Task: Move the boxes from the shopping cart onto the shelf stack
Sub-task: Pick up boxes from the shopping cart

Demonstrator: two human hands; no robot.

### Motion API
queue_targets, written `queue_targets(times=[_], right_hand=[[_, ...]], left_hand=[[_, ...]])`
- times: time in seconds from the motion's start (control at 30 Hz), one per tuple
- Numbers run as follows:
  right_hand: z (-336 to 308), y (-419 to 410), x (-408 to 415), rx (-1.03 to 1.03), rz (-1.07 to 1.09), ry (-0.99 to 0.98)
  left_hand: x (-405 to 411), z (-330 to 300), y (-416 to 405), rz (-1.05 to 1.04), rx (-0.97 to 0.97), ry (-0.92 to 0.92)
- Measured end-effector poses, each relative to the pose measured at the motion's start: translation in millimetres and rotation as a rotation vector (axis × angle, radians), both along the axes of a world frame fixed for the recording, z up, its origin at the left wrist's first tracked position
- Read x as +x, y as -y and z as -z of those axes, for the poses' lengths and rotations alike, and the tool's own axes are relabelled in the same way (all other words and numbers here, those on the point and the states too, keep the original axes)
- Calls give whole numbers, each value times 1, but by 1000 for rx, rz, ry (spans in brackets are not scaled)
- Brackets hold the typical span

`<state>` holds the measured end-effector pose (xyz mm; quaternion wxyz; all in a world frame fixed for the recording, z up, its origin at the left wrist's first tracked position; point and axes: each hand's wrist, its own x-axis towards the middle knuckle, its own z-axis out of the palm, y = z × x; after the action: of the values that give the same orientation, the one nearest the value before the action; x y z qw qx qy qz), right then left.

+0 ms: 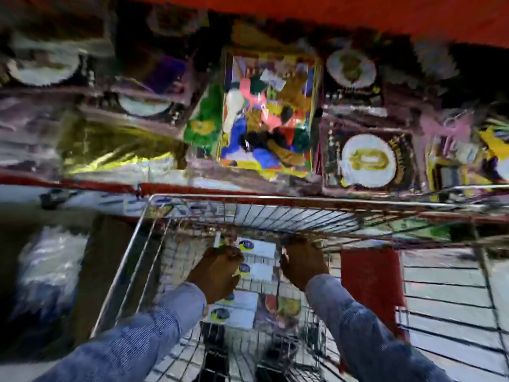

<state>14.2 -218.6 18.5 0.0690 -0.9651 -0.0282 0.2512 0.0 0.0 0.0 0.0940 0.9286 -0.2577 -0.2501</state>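
Observation:
Both my hands reach down into a wire shopping cart. White boxes with blue and yellow logos lie stacked at the far end of the cart. My left hand grips the left side of these boxes and my right hand grips their right side. More of the same white boxes lie nearer to me on the cart floor, beside a colourful packet. The shelf with a red front edge runs just beyond the cart. The picture is blurred.
The shelf holds packed goods: a bright multicoloured pack, dark packs with round white plates, and gold foil. A red panel hangs at the cart's right. A plastic-wrapped bundle sits low at the left.

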Motion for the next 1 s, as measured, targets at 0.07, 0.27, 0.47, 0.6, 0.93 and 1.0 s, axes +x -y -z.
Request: queue_targets(times=[0.07,0.27,0.47,0.6,0.93,1.0], right_hand=[[29,-4,10,-3,-24,-26],[102,-2,31,15,-125,-109],[138,-6,39,-5,-227,-140],[140,-1,42,8,-253,-146],[-20,10,36,74,-377,101],[-75,11,36,92,-413,182]], left_hand=[[6,29,10,-14,28,-101],[10,89,27,111,154,-74],[10,110,36,166,194,35],[15,103,42,138,203,-11],[15,-30,14,120,85,102],[12,-78,4,115,29,156]])
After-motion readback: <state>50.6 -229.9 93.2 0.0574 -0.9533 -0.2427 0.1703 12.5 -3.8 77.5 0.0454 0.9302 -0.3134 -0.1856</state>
